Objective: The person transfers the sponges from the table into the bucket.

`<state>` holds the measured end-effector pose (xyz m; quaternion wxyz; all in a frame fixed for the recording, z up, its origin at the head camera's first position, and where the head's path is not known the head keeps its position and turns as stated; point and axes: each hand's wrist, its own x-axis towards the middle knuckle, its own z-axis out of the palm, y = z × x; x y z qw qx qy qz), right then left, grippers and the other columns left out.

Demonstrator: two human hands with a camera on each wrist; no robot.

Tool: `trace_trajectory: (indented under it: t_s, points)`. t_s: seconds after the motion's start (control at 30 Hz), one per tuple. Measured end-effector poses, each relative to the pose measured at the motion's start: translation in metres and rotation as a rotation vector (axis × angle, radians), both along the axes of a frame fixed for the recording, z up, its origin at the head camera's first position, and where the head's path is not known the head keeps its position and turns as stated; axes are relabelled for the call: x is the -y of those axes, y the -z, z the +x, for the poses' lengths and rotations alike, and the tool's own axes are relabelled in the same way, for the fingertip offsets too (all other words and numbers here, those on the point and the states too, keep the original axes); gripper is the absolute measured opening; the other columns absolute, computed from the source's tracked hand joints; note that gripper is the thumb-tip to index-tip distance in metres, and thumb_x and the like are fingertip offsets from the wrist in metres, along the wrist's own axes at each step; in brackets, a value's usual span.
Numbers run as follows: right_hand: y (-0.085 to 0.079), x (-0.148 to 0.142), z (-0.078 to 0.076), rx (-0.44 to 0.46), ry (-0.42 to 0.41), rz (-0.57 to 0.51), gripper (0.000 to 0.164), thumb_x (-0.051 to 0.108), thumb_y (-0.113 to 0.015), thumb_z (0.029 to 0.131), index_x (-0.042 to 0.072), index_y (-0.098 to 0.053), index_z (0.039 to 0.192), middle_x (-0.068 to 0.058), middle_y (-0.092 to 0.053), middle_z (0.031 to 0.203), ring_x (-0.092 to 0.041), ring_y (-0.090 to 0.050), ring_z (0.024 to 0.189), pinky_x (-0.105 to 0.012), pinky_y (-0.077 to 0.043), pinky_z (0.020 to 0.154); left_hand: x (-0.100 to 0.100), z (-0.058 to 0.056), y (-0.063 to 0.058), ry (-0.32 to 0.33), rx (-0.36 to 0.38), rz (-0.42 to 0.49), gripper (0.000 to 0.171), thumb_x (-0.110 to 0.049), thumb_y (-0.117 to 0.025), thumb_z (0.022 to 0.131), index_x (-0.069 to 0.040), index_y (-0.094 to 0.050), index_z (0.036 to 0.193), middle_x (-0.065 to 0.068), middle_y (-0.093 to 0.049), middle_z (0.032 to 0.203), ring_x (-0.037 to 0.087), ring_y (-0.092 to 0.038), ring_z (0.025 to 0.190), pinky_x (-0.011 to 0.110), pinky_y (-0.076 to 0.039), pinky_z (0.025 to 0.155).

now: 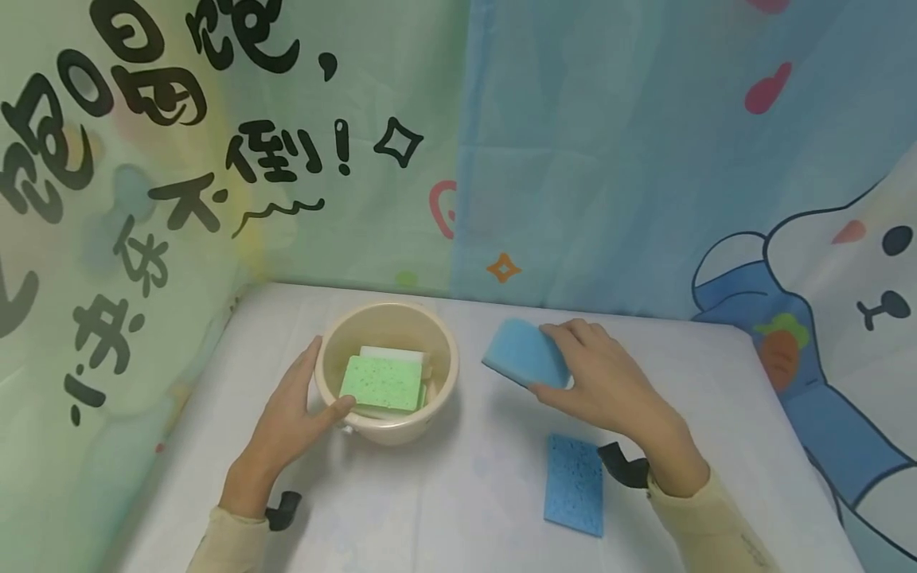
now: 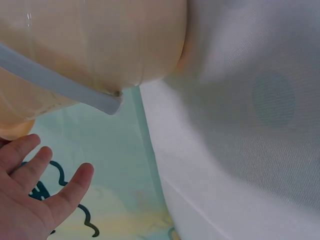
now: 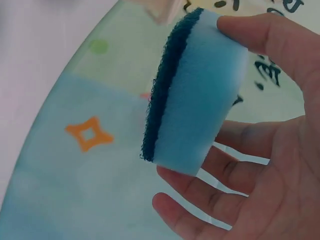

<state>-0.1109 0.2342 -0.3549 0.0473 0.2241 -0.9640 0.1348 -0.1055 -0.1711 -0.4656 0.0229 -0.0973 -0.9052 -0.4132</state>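
My right hand (image 1: 605, 378) pinches a light blue sponge (image 1: 526, 352) between thumb and fingers, above the table to the right of the bucket. In the right wrist view the dark scouring layer (image 3: 167, 90) shows along one side of this sponge. At the left of the cream bucket (image 1: 390, 432), my left hand (image 1: 294, 418) touches its rim with the thumb; its fingers extend along the outer wall. Inside the bucket lie a green sponge (image 1: 382, 382) and a white piece (image 1: 394, 353) partly hidden behind it. In the left wrist view, the bucket's pale handle (image 2: 60, 82) hangs beside its wall.
A flat blue speckled sponge (image 1: 574, 485) lies on the white tablecloth (image 1: 430, 501) below the right hand. Printed curtains (image 1: 573, 159) stand along the table's back and left edges.
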Motion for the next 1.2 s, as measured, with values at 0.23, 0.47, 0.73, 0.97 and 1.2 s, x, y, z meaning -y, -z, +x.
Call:
trace_trajectory:
  t_s: [0.23, 0.47, 0.73, 0.97, 1.2]
  points:
    - [-0.009, 0.041, -0.024, 0.022, -0.147, -0.039, 0.072, 0.036, -0.077, 0.085, -0.004, -0.052, 0.14, -0.018, -0.057, 0.125, -0.032, -0.054, 0.108, -0.048, -0.05, 0.087, 0.0, 0.0, 0.0, -0.008, -0.004, -0.018, 0.098, -0.054, -0.068, 0.09, -0.014, -0.014, 0.162, 0.011, -0.022, 0.164, 0.034, -0.021, 0.148, 0.062, -0.024, 0.114]
    - [-0.01, 0.091, -0.048, 0.023, -0.268, 0.009, 0.076, 0.038, -0.076, 0.084, -0.004, -0.05, 0.142, -0.017, -0.057, 0.125, -0.031, -0.054, 0.112, -0.045, -0.048, 0.094, 0.002, 0.0, 0.0, -0.007, -0.021, -0.008, 0.099, -0.054, -0.069, 0.089, -0.014, -0.015, 0.162, 0.012, -0.022, 0.163, 0.035, -0.022, 0.148, 0.063, -0.024, 0.113]
    - [-0.001, 0.13, -0.07, 0.062, -0.329, 0.111, 0.069, 0.04, -0.068, 0.089, -0.002, -0.051, 0.141, -0.016, -0.056, 0.126, -0.032, -0.051, 0.115, -0.047, -0.042, 0.1, 0.002, -0.001, 0.001, 0.006, -0.023, -0.008, 0.099, -0.054, -0.069, 0.089, -0.016, -0.014, 0.162, 0.01, -0.022, 0.164, 0.034, -0.021, 0.148, 0.063, -0.025, 0.113]
    - [0.01, 0.144, -0.081, 0.087, -0.307, 0.163, 0.07, 0.044, -0.065, 0.089, 0.002, -0.05, 0.143, -0.015, -0.054, 0.129, -0.034, -0.048, 0.119, -0.053, -0.041, 0.099, 0.002, -0.001, 0.001, 0.008, -0.03, -0.006, 0.098, -0.054, -0.068, 0.09, -0.017, -0.014, 0.162, 0.009, -0.023, 0.163, 0.032, -0.022, 0.148, 0.062, -0.025, 0.113]
    - [0.018, 0.152, -0.086, 0.102, -0.282, 0.209, 0.074, 0.049, -0.066, 0.091, 0.005, -0.047, 0.146, -0.013, -0.051, 0.134, -0.035, -0.044, 0.124, -0.056, -0.037, 0.103, 0.003, -0.001, 0.001, 0.01, -0.034, -0.013, 0.098, -0.054, -0.068, 0.09, -0.015, -0.015, 0.162, 0.009, -0.023, 0.163, 0.032, -0.022, 0.148, 0.061, -0.026, 0.114]
